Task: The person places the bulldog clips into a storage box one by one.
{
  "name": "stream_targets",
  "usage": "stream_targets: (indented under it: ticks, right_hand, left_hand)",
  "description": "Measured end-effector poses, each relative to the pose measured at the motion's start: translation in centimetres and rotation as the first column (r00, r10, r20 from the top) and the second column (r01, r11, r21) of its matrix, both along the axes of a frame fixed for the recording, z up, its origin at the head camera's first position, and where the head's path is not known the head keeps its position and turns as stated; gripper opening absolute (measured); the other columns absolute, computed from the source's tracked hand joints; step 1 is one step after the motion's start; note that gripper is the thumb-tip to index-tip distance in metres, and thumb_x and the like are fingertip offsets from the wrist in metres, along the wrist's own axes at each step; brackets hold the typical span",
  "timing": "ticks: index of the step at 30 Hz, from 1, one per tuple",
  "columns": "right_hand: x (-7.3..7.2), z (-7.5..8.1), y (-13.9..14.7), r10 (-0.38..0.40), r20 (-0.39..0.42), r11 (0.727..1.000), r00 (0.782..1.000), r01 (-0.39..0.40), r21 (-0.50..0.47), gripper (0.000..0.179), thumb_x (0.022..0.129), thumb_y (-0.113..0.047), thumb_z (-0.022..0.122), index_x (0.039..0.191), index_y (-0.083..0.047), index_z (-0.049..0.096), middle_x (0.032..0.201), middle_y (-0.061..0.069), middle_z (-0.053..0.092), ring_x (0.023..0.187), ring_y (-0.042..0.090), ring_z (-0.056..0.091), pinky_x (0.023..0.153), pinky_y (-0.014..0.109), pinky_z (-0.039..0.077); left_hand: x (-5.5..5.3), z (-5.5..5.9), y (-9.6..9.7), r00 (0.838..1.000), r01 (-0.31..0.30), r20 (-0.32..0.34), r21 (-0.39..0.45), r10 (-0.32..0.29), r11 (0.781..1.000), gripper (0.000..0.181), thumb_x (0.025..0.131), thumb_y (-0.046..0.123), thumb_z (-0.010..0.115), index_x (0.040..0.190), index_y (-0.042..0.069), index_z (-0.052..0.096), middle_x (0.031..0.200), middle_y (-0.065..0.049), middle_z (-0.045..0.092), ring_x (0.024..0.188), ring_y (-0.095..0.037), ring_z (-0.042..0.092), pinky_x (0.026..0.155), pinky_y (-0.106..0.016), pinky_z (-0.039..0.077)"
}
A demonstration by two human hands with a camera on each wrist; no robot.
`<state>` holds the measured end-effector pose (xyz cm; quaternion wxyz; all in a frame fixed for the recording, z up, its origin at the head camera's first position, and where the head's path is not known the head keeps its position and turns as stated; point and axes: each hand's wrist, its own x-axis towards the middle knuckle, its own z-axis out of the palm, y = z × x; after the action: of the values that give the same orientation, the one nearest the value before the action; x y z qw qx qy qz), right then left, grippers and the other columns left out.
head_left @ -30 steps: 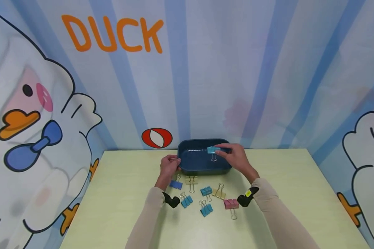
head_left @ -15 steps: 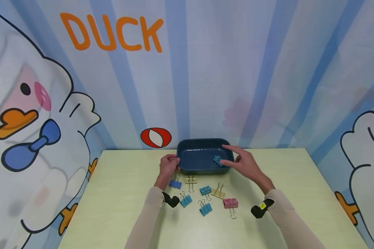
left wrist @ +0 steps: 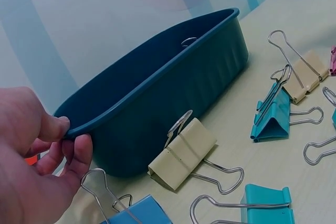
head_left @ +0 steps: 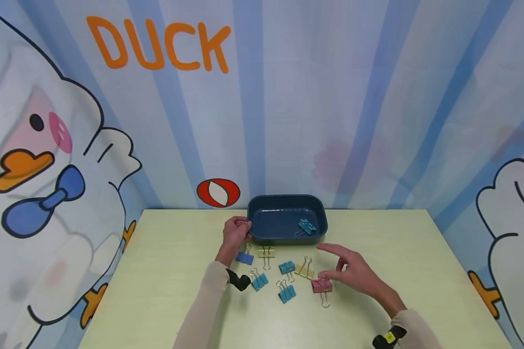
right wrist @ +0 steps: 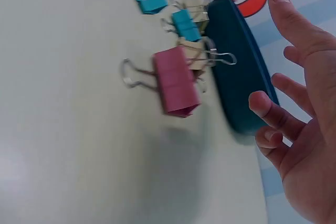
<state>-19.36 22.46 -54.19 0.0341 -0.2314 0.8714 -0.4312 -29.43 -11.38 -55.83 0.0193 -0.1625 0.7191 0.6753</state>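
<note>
A dark blue rectangular tray (head_left: pixel 262 241) stands at the back of the table with one teal binder clip (head_left: pixel 307 226) lying inside. My left hand (head_left: pixel 235 236) pinches the tray's left rim between thumb and fingers, as the left wrist view shows closely. My right hand (head_left: pixel 353 271), holding nothing, has its thumb and index finger spread over the pink binder clip (head_left: pixel 321 286). Beside that clip lie a cream binder clip (head_left: pixel 304 273) and a teal binder clip (head_left: pixel 286 267).
More binder clips lie in front of the tray: a cream one (head_left: pixel 266 252), a blue one (head_left: pixel 245 258) and two teal ones (head_left: pixel 259 281). A striped curtain (head_left: pixel 288 106) with duck drawings hangs behind the pale table (head_left: pixel 157 291).
My right hand has let go of a teal binder clip, which now lies in the tray. It has then moved toward me to the pink clip. My left hand keeps its place.
</note>
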Motion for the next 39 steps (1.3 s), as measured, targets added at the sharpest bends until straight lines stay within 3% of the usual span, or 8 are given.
stream_targets:
  ticks: [6,10,16,24,33,39]
  right_hand:
    - [1.8,-1.9,0.2,0.04,0.108,0.999,0.993,-0.044,0.03,0.066,0.085,-0.028,0.088,0.143,-0.01,0.063,0.146,0.014,0.059,0.092,0.031,0.06,0.066,0.026,0.052]
    - [2.4,-3.2,0.6,0.054,0.108,0.994,0.993,-0.064,0.088,0.067,0.083,-0.032,0.089,0.142,-0.013,0.065,0.146,0.013,0.06,0.091,0.023,0.061,0.071,0.024,0.051]
    - [2.4,-4.8,1.1,0.05,0.008,0.983,0.999,-0.051,0.179,0.048,0.09,-0.028,0.083,0.135,-0.019,0.071,0.137,0.004,0.067,0.104,0.015,0.062,0.085,0.031,0.051]
    - [2.3,-5.4,1.2,0.051,-0.087,0.98,0.995,-0.033,0.195,0.035,0.093,-0.024,0.08,0.127,-0.017,0.076,0.127,-0.002,0.073,0.117,0.023,0.069,0.095,0.047,0.057]
    - [1.8,-4.7,1.5,0.063,-0.095,0.983,0.994,-0.045,0.18,0.03,0.092,-0.025,0.081,0.121,-0.016,0.079,0.117,-0.003,0.076,0.11,0.018,0.071,0.088,0.041,0.059]
    - [1.5,-3.7,1.1,0.072,-0.082,0.986,0.994,-0.059,0.154,0.03,0.09,-0.021,0.082,0.12,-0.016,0.079,0.117,0.0,0.076,0.091,0.007,0.067,0.068,0.026,0.053]
  left_hand:
    - [-0.1,-0.1,0.0,1.0,-0.013,0.004,0.0,0.013,1.0,0.026,0.101,0.008,0.065,0.124,-0.004,0.063,0.106,-0.019,0.069,0.067,-0.016,0.061,0.066,-0.025,0.058]
    - [-0.1,0.0,0.1,1.0,-0.018,0.012,-0.008,0.018,1.0,0.025,0.101,0.009,0.065,0.124,-0.003,0.064,0.107,-0.02,0.069,0.066,-0.016,0.06,0.066,-0.025,0.058]
    - [0.0,0.0,0.1,1.0,-0.018,0.017,-0.011,0.018,1.0,0.024,0.102,0.009,0.065,0.122,-0.002,0.064,0.104,-0.017,0.069,0.067,-0.016,0.061,0.068,-0.027,0.059]
    - [-0.1,0.0,0.0,1.0,-0.004,0.004,-0.007,0.004,1.0,0.025,0.102,0.009,0.065,0.124,-0.003,0.063,0.104,-0.018,0.069,0.067,-0.015,0.061,0.068,-0.026,0.059]
    - [-0.2,-0.1,0.1,1.0,-0.011,0.002,0.001,0.011,1.0,0.025,0.101,0.008,0.066,0.123,-0.004,0.063,0.103,-0.016,0.069,0.065,-0.014,0.061,0.062,-0.023,0.057]
    - [-0.2,-0.1,0.0,1.0,-0.01,0.012,-0.004,0.011,1.0,0.024,0.102,0.008,0.065,0.123,-0.003,0.063,0.103,-0.016,0.068,0.067,-0.015,0.061,0.064,-0.023,0.058]
